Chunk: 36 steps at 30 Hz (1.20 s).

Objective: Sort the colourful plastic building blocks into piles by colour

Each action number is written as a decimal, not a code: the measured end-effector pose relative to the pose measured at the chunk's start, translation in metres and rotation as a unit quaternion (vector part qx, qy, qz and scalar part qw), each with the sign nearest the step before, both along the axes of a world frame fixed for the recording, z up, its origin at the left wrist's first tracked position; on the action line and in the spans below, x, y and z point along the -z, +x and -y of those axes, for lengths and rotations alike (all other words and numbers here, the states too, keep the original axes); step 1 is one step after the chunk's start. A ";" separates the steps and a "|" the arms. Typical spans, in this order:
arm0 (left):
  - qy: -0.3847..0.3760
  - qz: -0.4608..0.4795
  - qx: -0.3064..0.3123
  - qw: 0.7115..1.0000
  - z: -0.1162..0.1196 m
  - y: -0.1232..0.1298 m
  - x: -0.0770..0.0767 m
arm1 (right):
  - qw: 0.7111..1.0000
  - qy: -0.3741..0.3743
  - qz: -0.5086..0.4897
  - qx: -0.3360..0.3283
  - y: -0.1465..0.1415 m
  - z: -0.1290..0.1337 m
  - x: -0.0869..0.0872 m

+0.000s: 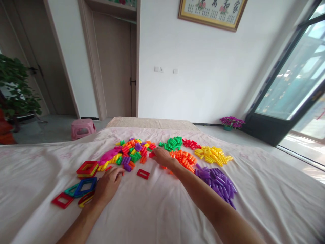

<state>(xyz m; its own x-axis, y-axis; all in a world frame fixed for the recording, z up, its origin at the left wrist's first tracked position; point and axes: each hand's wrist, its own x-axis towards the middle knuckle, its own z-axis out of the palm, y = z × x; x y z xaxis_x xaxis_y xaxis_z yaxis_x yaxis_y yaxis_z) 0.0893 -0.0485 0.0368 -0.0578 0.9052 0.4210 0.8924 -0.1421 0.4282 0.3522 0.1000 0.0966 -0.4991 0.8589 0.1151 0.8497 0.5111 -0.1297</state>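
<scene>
My left hand (pixel 111 178) is at the near edge of a mixed heap of coloured plastic pieces (pixel 134 150), fingers curled, with small orange-red bits at its fingertips. My right hand (pixel 161 156) reaches between that heap and the sorted piles, its fingers closed on a red piece (pixel 151 155). Beyond it lie a green pile (pixel 174 143) and a red pile (pixel 191 144). An orange pile (pixel 184 159) is partly behind my right wrist. Farther right are yellow pieces (pixel 213 155) and purple pieces (pixel 218 183). A flat red rectangular frame (pixel 143 174) lies between my hands.
Stacked red and yellow frames (pixel 87 168), a blue frame (pixel 85 187) and a red frame (pixel 62 200) lie left of my left hand. A magenta piece (pixel 109 155) borders the mixed heap. The cloth (pixel 157 213) is wrinkled. A pink stool (pixel 83 128) stands beyond.
</scene>
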 end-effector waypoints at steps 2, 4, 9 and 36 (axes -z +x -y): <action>-0.002 -0.003 0.004 1.000 0.000 0.000 0.001 | 0.999 0.019 -0.044 -0.001 0.021 -0.006 -0.010; -0.004 -0.007 0.005 1.000 -0.001 -0.001 0.002 | 0.994 0.049 -0.096 0.023 0.047 -0.016 -0.019; -0.001 -0.011 0.008 1.000 -0.001 -0.002 0.005 | 0.973 0.074 -0.120 0.185 0.121 -0.049 -0.033; -0.036 -0.020 -0.001 0.999 0.001 0.001 -0.004 | 0.999 -0.027 -0.023 0.039 -0.015 -0.021 0.006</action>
